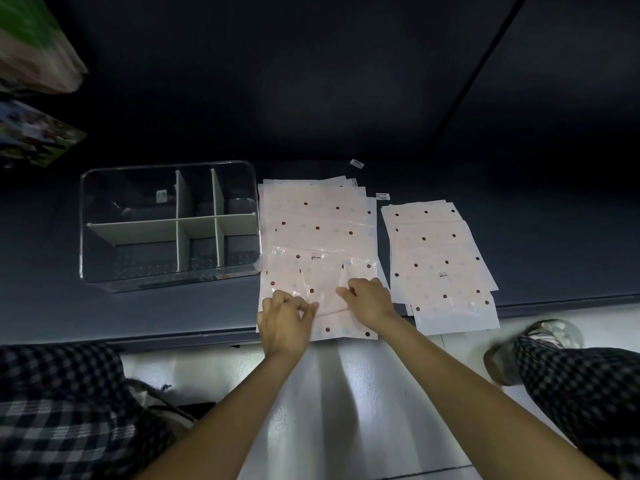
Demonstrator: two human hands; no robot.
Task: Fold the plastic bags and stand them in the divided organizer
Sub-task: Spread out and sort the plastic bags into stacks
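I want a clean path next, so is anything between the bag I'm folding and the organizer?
Nothing visible. Both hands, left and right, pinch the top bag; the organizer sits open just left, with bare dark surface between.

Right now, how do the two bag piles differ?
Middle pile lies right beside the organizer; right pile lies apart, farther right. Both hands, left and right, pinch the middle pile's top bag; nothing touches the right pile. Both hold flat, pale, dotted bags.
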